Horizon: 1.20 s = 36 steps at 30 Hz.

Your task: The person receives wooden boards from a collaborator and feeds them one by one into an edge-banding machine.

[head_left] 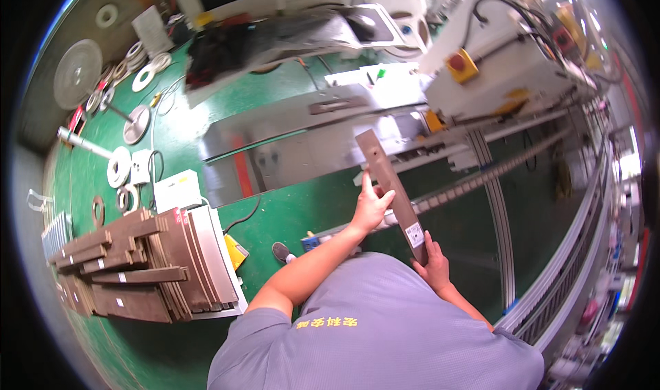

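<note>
A long, narrow brown board (393,187) is tilted in front of my body, its far end up and to the left. A white label (414,234) is stuck near its lower end, and a small round hole shows near the far end. Along the board's left edge, my left hand (372,206) grips it with the thumb and fingers. My right hand (434,266) closes round the lower end from the right; its fingers are partly hidden. Just beyond the board is a shiny metal machine table (295,157).
Brown boards (141,297) are stacked on the left. A white machine with a red-and-yellow switch box (461,64) stands at the far right. A roller rail (481,187) and metal frame bars (496,218) lie to the right. Band rolls (119,166) and a yellow box (235,252) are on the green floor.
</note>
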Available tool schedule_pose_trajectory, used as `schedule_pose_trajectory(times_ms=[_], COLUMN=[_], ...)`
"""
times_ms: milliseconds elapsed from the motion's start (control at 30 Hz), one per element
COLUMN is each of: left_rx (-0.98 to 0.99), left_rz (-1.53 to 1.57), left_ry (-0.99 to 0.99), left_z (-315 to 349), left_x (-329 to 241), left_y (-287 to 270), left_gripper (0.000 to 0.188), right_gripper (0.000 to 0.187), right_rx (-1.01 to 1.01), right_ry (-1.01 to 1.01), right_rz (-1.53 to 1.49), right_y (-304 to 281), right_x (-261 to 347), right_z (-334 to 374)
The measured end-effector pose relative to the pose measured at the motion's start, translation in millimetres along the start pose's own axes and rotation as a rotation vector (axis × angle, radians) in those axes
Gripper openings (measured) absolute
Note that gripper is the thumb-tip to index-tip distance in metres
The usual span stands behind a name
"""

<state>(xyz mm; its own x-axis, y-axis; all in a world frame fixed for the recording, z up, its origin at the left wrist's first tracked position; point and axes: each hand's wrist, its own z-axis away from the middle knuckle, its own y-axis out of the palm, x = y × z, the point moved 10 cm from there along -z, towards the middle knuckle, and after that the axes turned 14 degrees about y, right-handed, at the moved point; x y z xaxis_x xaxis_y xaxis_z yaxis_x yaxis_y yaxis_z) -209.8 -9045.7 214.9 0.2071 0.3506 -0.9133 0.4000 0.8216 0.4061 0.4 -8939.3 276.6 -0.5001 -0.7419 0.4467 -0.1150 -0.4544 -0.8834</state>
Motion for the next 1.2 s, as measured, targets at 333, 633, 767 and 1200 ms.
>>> schedule_pose_trajectory(times_ms=[333,633,767,1200], left_rx=[0.091,0.079,0.097,0.064], left_rz=[-0.219,-0.274,-0.282,-0.396], left_ry=[-0.039,0.021,-0.026,-0.017], left_z=[-61.9,-86.2,-94.6,-117.1], left_x=[67.6,67.7,72.5,96.0], left_y=[73.3,76.6,81.9,142.3], left_gripper=[0.093,0.093,0.094,0.096], right_gripper=[0.077,0.078,0.081,0.084], right_rx=[-0.341,0.011,0.052,0.091], right_ry=[-0.080,0.160,0.122,0.114], right_rz=[0.190,-0.132,-0.173,-0.154], right_y=[-45.8,13.3,8.4,-25.5], right_x=[7.9,-18.3,-23.1,-80.4], right_z=[-85.3,-193.0,-209.5,-242.8])
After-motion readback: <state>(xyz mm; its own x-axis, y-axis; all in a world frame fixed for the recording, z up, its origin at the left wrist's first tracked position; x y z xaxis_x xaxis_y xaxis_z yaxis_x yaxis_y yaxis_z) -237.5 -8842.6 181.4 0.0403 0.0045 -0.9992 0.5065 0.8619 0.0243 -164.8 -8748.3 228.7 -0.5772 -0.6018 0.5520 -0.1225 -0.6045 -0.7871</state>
